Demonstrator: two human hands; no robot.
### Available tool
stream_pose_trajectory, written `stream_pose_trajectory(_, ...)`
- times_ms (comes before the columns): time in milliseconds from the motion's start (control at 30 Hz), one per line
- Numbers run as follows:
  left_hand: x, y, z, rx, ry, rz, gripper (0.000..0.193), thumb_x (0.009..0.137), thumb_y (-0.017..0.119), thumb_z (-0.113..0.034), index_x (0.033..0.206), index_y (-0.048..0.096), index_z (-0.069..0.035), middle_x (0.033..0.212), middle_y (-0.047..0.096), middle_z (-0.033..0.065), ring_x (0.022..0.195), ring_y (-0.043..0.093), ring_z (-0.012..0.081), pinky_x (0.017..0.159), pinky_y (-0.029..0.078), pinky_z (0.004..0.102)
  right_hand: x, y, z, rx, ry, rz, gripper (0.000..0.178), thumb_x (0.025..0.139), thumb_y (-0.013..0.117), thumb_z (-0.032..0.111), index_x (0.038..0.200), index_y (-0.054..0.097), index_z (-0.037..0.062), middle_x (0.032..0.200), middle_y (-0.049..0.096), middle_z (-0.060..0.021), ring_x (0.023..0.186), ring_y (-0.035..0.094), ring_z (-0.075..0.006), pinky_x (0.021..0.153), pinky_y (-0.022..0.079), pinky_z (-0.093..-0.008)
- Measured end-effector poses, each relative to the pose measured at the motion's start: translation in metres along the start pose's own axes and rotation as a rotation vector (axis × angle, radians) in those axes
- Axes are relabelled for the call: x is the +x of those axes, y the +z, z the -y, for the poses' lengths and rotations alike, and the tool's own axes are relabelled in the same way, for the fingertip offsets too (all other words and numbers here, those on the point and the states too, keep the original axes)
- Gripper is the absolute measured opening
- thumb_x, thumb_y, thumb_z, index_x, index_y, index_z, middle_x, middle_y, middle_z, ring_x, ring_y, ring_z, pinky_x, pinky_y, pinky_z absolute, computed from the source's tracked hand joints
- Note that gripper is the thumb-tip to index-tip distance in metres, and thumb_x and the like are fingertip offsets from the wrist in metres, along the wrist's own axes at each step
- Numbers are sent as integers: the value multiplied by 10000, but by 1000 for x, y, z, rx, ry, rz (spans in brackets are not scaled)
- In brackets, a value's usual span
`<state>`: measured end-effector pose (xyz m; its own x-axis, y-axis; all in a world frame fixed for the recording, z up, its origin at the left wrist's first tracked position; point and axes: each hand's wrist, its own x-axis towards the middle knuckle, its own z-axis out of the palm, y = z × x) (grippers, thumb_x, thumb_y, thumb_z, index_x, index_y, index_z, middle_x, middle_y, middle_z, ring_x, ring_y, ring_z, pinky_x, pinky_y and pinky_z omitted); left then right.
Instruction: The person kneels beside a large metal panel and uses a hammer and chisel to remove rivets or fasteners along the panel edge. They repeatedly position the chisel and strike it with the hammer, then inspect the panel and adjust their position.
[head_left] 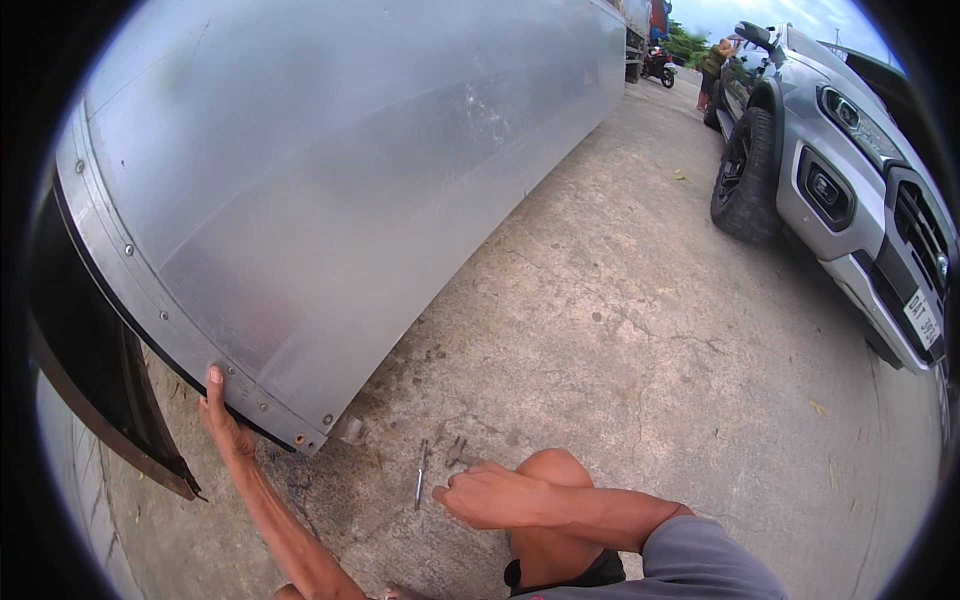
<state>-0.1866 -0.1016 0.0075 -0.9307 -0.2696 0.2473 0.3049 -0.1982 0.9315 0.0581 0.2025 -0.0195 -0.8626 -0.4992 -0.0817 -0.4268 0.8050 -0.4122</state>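
Note:
My left hand (230,432) grips the lower left edge of a large silver metal panel (400,180), with a finger or thumb laid on its riveted border strip (165,315). In front of my bent knee, my right hand (492,497) is closed, its fingers curled under. What it holds, if anything, is hidden. Just beyond it shows a small hammer-like tool (457,451), its far part hidden by the hand. Beside that, on the concrete, lies a slim metal rod-like tool (420,474).
A dark open door or flap (110,390) hangs left of the panel. Cracked concrete ground (620,330) runs between the panel and a parked silver pickup-like vehicle (800,180) on the right. Another person (714,72) stands beside that vehicle; a motorcycle (660,66) stands farther back.

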Motion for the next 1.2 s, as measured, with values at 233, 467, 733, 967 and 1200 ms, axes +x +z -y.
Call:
stream_pose_trajectory(233,-21,-44,6,45,-177,-16,993,856,748,-572,1511,400,88,1468,494,261,1365,499,364,1140,404,505,16,4,15,148,214,57,99,839,621,88,890,687,35,871,706,-183,907,729,-357,783,548,-506)
stream_pose_trajectory(467,-46,-28,-11,-205,-368,-155,1189,874,426,-887,1656,101,-53,1709,103,197,1567,148,374,1275,169,545,26,7,23,205,474,116,200,952,574,181,968,678,11,897,728,-224,880,723,-422,826,547,-531)
stream_pose_trajectory(733,-46,50,-97,-167,-517,-287,1114,925,266,-886,1668,39,-88,1733,18,168,1591,61,364,1301,84,542,12,29,15,891,1074,-220,531,1065,499,493,1093,675,-7,1037,738,-226,1018,708,-398,859,550,-516)
stream_pose_trajectory(967,-54,19,-84,-209,-555,-294,1043,947,256,-863,1675,6,-159,1737,-4,141,1595,46,356,1305,78,536,76,-18,-48,1949,1439,-585,957,1024,329,743,1533,388,-64,1415,569,-208,1257,586,-323,1127,448,-446)
stream_pose_trajectory(1200,-53,30,-98,-126,-565,-322,1024,952,266,-856,1676,5,-180,1739,1,120,1593,55,345,1305,89,528,139,-41,-114,2412,1063,-820,1228,820,158,986,1652,216,85,1682,263,-165,1527,289,-348,1235,274,-566)
